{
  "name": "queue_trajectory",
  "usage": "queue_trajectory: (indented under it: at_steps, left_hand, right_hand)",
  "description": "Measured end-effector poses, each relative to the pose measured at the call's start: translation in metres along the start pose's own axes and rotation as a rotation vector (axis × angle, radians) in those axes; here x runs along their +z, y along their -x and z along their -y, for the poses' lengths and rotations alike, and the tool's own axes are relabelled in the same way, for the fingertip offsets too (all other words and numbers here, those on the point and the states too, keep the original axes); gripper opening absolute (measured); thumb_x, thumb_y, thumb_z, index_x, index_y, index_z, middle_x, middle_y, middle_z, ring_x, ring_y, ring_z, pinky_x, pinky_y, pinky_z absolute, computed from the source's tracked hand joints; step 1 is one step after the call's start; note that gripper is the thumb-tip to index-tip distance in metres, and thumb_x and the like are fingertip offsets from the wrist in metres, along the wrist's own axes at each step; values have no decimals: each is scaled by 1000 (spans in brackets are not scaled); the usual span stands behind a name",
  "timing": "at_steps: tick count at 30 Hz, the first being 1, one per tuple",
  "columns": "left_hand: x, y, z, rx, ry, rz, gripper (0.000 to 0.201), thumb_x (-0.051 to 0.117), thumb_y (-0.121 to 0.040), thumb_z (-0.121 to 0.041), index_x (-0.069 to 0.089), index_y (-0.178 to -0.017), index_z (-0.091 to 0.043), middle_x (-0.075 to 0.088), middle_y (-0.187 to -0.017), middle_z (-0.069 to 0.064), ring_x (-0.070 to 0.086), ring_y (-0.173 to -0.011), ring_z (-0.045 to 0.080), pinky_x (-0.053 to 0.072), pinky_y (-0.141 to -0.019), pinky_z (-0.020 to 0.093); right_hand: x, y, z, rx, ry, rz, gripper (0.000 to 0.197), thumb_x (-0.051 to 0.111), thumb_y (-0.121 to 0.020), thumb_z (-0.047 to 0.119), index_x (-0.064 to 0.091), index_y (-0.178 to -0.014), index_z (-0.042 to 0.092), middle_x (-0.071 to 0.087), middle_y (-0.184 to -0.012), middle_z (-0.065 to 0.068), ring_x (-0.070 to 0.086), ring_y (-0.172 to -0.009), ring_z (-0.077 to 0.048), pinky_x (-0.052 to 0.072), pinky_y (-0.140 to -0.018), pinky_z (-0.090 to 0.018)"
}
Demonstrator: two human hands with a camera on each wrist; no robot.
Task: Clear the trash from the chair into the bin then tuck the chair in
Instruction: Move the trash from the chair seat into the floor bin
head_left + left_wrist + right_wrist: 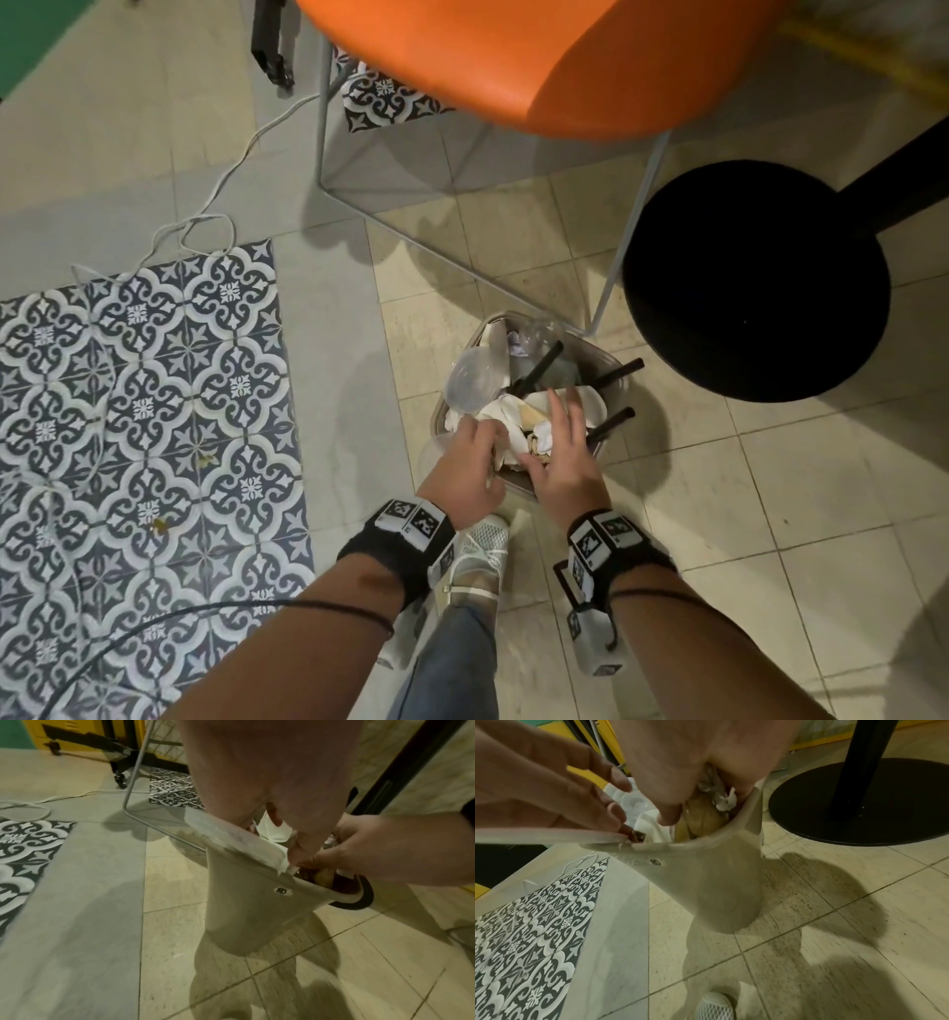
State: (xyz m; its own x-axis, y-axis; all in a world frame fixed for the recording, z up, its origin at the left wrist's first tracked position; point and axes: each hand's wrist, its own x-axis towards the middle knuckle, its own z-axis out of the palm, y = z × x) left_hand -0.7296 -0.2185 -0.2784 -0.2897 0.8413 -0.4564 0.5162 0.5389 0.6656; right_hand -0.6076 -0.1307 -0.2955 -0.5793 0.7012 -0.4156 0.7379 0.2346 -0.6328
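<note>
While both hands crowd the bin [513,485], we press trash [518,419] down into it.
Our right hand [562,452] lies spread and flat on the heap; our left hand [464,470] seems to pinch a white scrap at the near rim, though blur hides the grip. The bin brims with crumpled paper, lids and black straws. The chair [513,61] stands just beyond, seat bare, nearer our right hand.

Dim, warm yellowish light from above me. My arms throw soft, doubled shadows on the floor tiles [808,933] beside the bin [721,882]. Both wrist views bend hard toward the edges. My own hands, close to the lens, are blurred and washed pale. Head view sharper, slightly grainy.
</note>
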Motion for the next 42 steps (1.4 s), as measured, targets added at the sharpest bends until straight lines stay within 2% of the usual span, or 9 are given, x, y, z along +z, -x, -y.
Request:
queue_trajectory:
  at_steps: [5,9,15,19,24,29,33,38,42]
  left_hand:
    - [-12,-13,-4,36,-177,259,66,64,-66,5,41,-124,-15,34,-116,5,43,-95,13,43,-77,18]
    - [-25,-16,-11,76,-340,337,67,54,-72,14,39,-130,-15,38,-120,9,49,-102,22,49,-87,29]
    - [-31,-16,-33,272,-661,285,64,48,-83,9,30,-141,-12,51,-113,12,59,-93,29,40,-68,32]
    - [-29,-10,-34,585,-810,68,36,69,-73,-8,62,-107,-16,67,-76,-3,60,-73,20,41,-72,30]
    - [-27,-6,-21,738,-770,-133,10,61,-81,-17,67,-86,-23,67,-67,-11,46,-76,16,29,-73,28]
    - [-38,-6,-18,625,-565,-369,21,72,-69,-9,71,-89,-15,72,-75,-4,50,-80,17,44,-67,29]
    - [-50,-13,-23,419,-296,-512,18,76,-72,-1,67,-85,-8,71,-88,5,66,-72,22,57,-61,30]
    - [-48,-30,-31,-45,115,-668,12,64,-84,-9,60,-96,-5,55,-101,4,52,-66,13,39,-62,10]
    - [-47,-38,-34,-153,12,-590,15,59,-86,-8,57,-100,-5,52,-110,11,56,-70,24,48,-65,34]
  right_hand:
    - [-5,2,-4,10,30,105,86,54,-84,11,4,-151,33,-3,-160,3,57,-73,-6,39,-50,-12]
    - [-5,1,-8,-3,45,109,95,44,-82,-12,-4,-150,36,-15,-159,10,43,-51,-5,42,-44,-20]
    - [-11,6,-15,-43,63,-45,93,42,-85,-14,-4,-147,37,3,-161,1,63,-64,-20,53,-50,-25]
    - [-12,7,-9,44,-94,-126,82,52,-88,-3,10,-151,27,7,-160,-2,59,-115,-29,55,-80,-29]
    - [-13,14,2,84,-210,-25,83,47,-81,-6,11,-151,20,8,-158,-7,56,-109,-27,51,-69,-20]
    - [-9,24,-3,39,-126,22,90,43,-80,-18,5,-152,20,-6,-159,-5,52,-120,-24,46,-57,-7]
    - [-13,30,0,33,-174,-121,74,39,-86,-16,23,-149,19,30,-148,-8,59,-104,-16,50,-78,-9]
    - [-21,24,0,128,-172,-188,54,54,-89,0,43,-139,15,53,-126,-9,57,-108,-18,50,-90,-22]
    - [-26,9,-3,223,-106,-146,47,61,-87,5,51,-132,15,59,-114,-12,56,-93,-15,52,-88,-30]
